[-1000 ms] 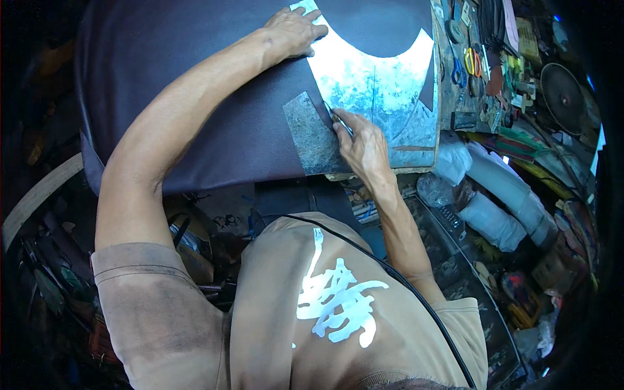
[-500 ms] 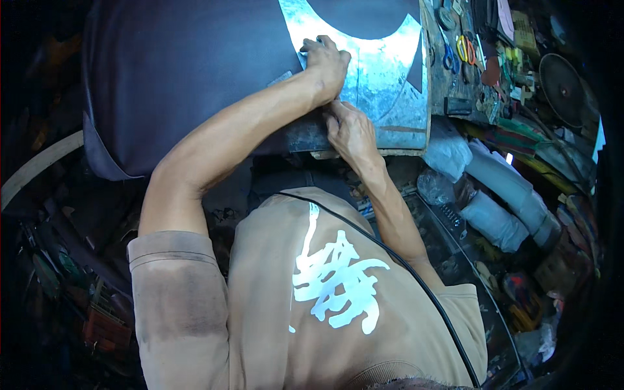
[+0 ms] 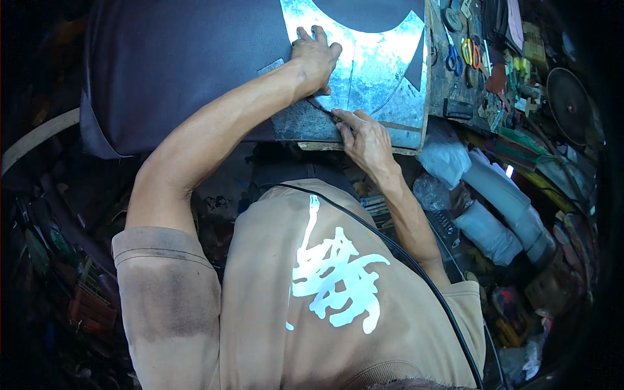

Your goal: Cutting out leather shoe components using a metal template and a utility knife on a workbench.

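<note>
The head view looks steeply down from the wearer's head, close above the tan short-sleeved shirt [image 3: 253, 292], which fills the lower middle. It faces the worn wooden surface [image 3: 445, 88], farther off, where the upper edge crops the smooth dark-purple sheet [image 3: 175, 71]. Darkness rounds the wide fisheye picture's corners.

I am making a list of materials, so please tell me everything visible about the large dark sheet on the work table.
The large dark sheet is deep purplish brown, smooth, with a soft sheen, and looks like leather. It lies mostly flat on the work table, filling much of the upper left; the frame cuts off its far side. At its near left corner a narrow pointed flap shows. The left forearm crosses over it; whether they touch is unclear.
</note>
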{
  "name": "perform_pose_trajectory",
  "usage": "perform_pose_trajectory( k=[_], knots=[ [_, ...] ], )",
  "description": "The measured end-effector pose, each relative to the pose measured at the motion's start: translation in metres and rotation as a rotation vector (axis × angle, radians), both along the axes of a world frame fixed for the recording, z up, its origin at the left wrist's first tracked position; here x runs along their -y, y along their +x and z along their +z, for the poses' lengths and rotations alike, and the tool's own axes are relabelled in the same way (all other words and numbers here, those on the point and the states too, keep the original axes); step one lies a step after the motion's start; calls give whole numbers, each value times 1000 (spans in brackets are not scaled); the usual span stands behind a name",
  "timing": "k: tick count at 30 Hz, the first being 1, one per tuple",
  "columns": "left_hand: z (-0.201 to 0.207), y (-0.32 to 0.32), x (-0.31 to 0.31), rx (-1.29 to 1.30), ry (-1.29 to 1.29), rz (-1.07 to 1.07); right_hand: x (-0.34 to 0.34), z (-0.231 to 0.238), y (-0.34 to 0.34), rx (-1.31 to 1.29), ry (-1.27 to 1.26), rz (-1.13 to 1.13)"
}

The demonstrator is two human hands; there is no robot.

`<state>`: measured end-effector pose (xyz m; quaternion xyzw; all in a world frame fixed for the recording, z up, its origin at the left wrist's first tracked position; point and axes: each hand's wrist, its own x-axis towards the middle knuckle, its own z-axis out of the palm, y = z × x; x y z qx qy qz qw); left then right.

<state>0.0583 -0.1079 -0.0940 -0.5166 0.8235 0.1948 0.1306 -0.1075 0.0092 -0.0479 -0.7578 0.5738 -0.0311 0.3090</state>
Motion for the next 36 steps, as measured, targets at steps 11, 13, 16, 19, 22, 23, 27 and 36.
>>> perform_pose_trajectory(
  k=[11, 13, 16, 19, 22, 23, 27, 36],
  knots=[
    [-2, -7, -8, 91, -74, -22, 14, 0, -42, -14, -15, 188],
    [-1, -12, -9, 108, -71, -37, 16, 0, -44, 2, 1, 182],
    [8, -22, -15, 80, 107, 27, 14, -3, -47, 6, -2, 191],
    [17, -32, -26, 96, 92, 129, 18, -4, -50, 20, -13, 218],
    [17, -38, -28, 113, 119, 185, 23, -10, -60, 45, -28, 276],
    [16, -39, -28, 130, 132, 196, 25, -11, -62, 46, -27, 278],
    [21, -40, -27, 213, 145, 136, 29, -10, -71, 63, -15, 313],
    [19, -44, -28, 250, 149, 143, 44, -7, -88, 35, 17, 377]
  ],
)
